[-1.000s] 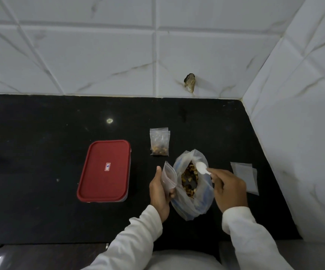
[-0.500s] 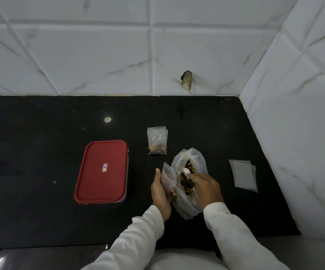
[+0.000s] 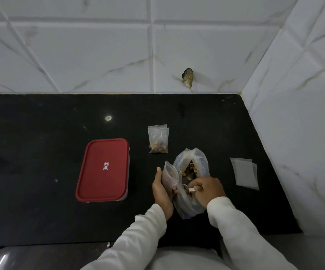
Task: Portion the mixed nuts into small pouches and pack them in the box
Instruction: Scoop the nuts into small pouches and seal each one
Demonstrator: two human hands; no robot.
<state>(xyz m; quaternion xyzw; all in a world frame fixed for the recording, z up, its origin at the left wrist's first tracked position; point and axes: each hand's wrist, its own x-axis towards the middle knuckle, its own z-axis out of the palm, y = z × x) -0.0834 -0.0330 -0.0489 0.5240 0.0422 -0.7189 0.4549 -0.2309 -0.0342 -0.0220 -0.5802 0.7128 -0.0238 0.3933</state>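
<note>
A large clear bag of mixed nuts (image 3: pixel 192 168) lies open on the black counter (image 3: pixel 41 211). My left hand (image 3: pixel 160 189) holds a small empty zip pouch (image 3: pixel 169 175) upright beside the bag's left edge. My right hand (image 3: pixel 206 189) grips a small white spoon (image 3: pixel 190 189) low in the bag, its bowl pointing left toward the pouch. Filled pouches (image 3: pixel 158 139) with nuts at the bottom lie stacked behind the bag. The box with its red lid (image 3: pixel 103 170) on sits to the left.
Flat empty pouches (image 3: pixel 244 173) lie to the right near the tiled side wall (image 3: pixel 303 133). A tiled back wall (image 3: pixel 118 55) with a small broken stub (image 3: pixel 187 77) borders the counter. The counter's front edge runs just below my sleeves.
My right hand dipped the spoon from above the bag's mouth into the nuts, then drew it back toward me and the pouch. The left hand kept holding the pouch in place.
</note>
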